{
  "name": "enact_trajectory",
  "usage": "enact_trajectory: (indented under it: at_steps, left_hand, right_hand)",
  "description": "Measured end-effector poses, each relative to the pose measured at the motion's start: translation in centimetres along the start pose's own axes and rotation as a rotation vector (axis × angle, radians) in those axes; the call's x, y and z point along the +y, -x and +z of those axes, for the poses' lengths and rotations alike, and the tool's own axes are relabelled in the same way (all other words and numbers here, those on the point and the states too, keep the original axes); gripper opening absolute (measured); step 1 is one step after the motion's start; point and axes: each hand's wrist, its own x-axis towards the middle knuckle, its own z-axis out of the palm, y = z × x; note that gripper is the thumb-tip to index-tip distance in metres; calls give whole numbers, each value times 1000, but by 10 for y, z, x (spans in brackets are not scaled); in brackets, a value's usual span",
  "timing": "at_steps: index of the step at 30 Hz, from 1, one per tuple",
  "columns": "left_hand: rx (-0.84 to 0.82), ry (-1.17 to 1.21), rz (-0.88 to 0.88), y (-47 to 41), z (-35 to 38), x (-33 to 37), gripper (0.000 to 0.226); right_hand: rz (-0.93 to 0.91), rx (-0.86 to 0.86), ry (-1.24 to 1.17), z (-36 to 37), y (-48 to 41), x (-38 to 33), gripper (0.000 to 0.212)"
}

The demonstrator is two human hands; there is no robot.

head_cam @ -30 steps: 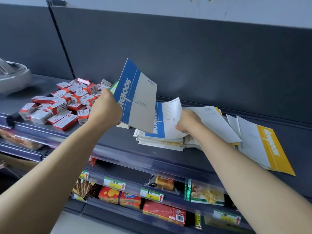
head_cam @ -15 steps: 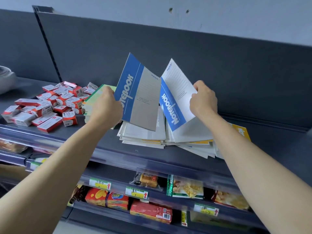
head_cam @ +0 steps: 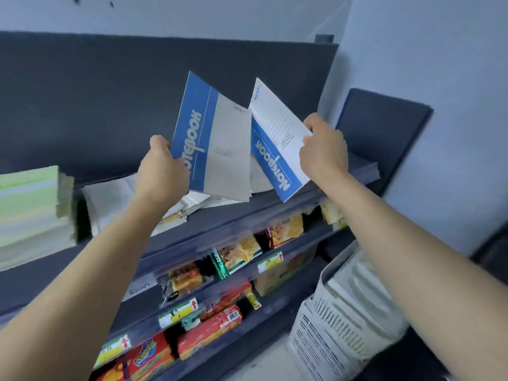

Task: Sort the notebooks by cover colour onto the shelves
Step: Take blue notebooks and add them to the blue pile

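Note:
My left hand [head_cam: 162,171] grips the lower left corner of a blue-and-grey notebook [head_cam: 217,141], held upright above the top shelf [head_cam: 236,215]. A second blue-and-white notebook [head_cam: 275,144] tilts beside it, pinched at its right edge by my right hand [head_cam: 323,149]. The two covers nearly touch at their inner edges. Under them a loose pile of white and yellow notebooks [head_cam: 176,213] lies on the shelf. A stack of green notebooks [head_cam: 33,213] stands at the far left, blurred.
Lower shelves [head_cam: 239,273] hold snack packets and red boxes behind price tags. White slatted plastic baskets [head_cam: 343,306] stand on the floor at the right. A dark end panel [head_cam: 384,127] and a pale wall close off the shelf's right end.
The view has swung to the right; the red boxes at the left are out of sight. Both hands stay raised, each still holding its blue notebook above the pile.

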Motion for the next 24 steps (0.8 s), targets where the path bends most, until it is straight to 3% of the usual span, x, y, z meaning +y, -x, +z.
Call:
enact_trajectory:
  at_steps: [10,20,24]
  left_hand:
    - [-476,144,330,116,102,86,10]
    - [-749,263,499,267,185,204,20]
    - [-774,295,493,327,213,246,20]
  right_hand:
    - [464,157,294,-157,147,121,25]
    - [744,325,453,-322,283,225,22]
    - [769,285,531,-376,314,273,30]
